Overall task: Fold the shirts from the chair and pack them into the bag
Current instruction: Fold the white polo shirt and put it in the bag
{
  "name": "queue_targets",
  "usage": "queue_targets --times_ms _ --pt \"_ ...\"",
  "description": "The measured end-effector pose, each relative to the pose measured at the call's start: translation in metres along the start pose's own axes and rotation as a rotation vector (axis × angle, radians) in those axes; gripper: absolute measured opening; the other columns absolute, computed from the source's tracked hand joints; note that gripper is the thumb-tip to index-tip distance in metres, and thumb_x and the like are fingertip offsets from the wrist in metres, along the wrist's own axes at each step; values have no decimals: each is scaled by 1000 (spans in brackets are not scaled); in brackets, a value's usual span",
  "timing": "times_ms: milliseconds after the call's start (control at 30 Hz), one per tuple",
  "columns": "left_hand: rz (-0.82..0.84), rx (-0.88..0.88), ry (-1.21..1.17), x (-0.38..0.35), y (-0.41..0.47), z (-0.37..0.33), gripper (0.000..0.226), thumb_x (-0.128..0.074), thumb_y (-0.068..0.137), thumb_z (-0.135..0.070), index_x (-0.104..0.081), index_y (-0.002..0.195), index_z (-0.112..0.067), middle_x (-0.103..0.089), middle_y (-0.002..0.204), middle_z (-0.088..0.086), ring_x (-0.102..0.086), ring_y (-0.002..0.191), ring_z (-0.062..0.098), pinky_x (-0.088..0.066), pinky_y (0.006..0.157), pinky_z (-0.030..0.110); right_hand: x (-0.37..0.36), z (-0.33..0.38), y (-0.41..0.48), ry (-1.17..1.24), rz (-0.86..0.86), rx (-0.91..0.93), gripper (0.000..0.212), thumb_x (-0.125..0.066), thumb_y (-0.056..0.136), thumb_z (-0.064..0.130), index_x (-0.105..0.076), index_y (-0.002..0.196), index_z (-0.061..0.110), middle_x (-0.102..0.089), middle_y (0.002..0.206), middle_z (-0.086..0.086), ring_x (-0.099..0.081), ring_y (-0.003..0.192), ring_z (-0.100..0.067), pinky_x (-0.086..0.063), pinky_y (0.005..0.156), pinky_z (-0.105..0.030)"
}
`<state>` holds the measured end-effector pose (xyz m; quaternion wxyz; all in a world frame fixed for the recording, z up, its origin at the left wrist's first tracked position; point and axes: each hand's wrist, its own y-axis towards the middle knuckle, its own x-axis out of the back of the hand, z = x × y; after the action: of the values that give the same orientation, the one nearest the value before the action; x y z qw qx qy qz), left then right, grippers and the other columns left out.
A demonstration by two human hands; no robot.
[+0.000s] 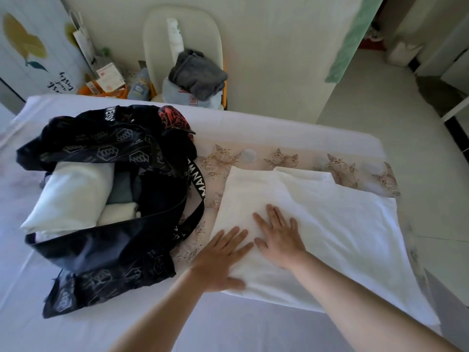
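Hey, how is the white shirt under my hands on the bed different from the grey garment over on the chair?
The white shirt lies spread flat on the bed; the grey garment sits crumpled in a heap on the chair. The left hand and right hand press flat on the white shirt; nothing touches the grey garment. Both are outside the bag.

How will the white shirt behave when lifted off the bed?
Probably floppy: the shirt lies in soft flat folds under the left hand and right hand. Likely light, being thin cloth. Lifted by one edge, it would probably sag and unfold.
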<state>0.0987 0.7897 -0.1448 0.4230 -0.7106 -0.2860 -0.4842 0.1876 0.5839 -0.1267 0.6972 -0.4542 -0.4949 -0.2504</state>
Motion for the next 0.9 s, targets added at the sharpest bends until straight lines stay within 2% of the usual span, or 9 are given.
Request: queue_targets --times_ms 100,167,200,267,400,600,733,800,900 --pt "27 41 -64 10 -23 17 92 -32 79 -77 -2 157 -37 25 161 -10 26 147 11 14 120 37 19 25 7 -59 -61 49 57 -42 96 44 -31 150 31 -24 156 -10 -25 143 -29 -19 112 -51" --pt "-180 153 -239 18 -35 16 62 -40 86 -61 -48 139 -30 -22 162 -3 -15 149 17 -24 119 43 33 40 21 -102 -146 141 44 -48 93 29 -49 136 24 -41 141 -8 -40 130 -29 -24 105 -46" --pt "-318 214 -296 19 -39 14 41 -47 90 -46 -61 121 -23 -44 148 0 -37 138 21 -42 106 45 40 47 30 -100 -165 199 42 -50 90 20 -53 132 21 -44 137 -8 -42 127 -29 -27 102 -44" --pt "-434 415 -304 20 -45 8 22 -57 86 -18 -60 108 -16 -54 122 2 -52 113 24 -54 83 41 55 61 50 -102 -166 316 46 -52 86 5 -54 130 18 -47 135 -7 -45 125 -28 -31 99 -41" --pt "-187 787 -226 15 -53 -15 59 -70 80 -16 -45 133 -9 -47 127 6 -52 112 23 -53 82 28 70 82 90 -252 -125 499 51 -48 87 -5 -52 135 12 -49 138 -7 -45 129 -28 -38 98 -39" --pt "-77 905 -398 23 -51 -13 57 -57 94 -26 -32 141 -7 -48 135 12 -51 123 25 -47 91 29 79 78 102 -535 -101 559 64 -46 90 -4 -38 148 19 -48 135 -9 -51 118 -32 -42 83 -40" --pt "123 889 -424 45 -50 1 49 -62 85 -27 -47 131 -16 -61 118 2 -61 106 23 -48 74 30 86 66 93 -630 -178 563 33 -68 73 -3 -69 101 15 -65 99 -7 -62 92 -29 -41 67 -34" --pt "197 814 -428 64 -46 6 41 -62 81 -30 -56 120 -18 -61 110 0 -60 102 21 -50 78 29 90 47 91 -565 -245 557 38 -80 42 -6 -65 70 15 -58 73 -5 -58 58 -26 -30 48 -28" --pt "200 703 -661 94 -36 6 25 -65 75 -32 -62 97 -20 -58 90 -4 -60 90 19 -48 73 24 99 15 72 -428 -368 473 42 -78 38 -9 -57 67 13 -53 74 -7 -52 49 -27 -29 38 -25"
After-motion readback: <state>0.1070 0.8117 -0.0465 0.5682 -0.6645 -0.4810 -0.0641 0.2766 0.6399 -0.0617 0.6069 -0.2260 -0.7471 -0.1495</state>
